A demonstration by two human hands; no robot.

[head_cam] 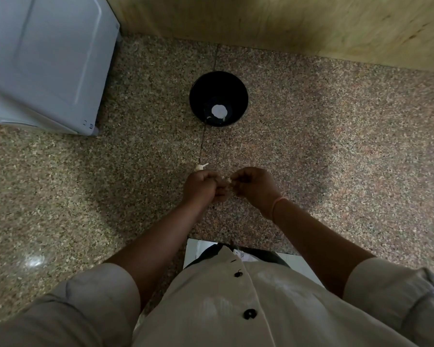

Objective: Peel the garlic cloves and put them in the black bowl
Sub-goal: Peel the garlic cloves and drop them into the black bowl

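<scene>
Together, the left hand and right hand are pinching a garlic clove between curled fingertips. Just beyond the grip, another garlic piece is lying on the counter, and the black bowl is sitting farther beyond, well apart.

**Person: clothing worn**

Shirt: cream, front-opening. Buttons: black, round, two visible. Sleeves: same cream cloth, rolled up in thick cuffs, forearms bare. Band: thin, pink, at wrist of right hand.
</scene>
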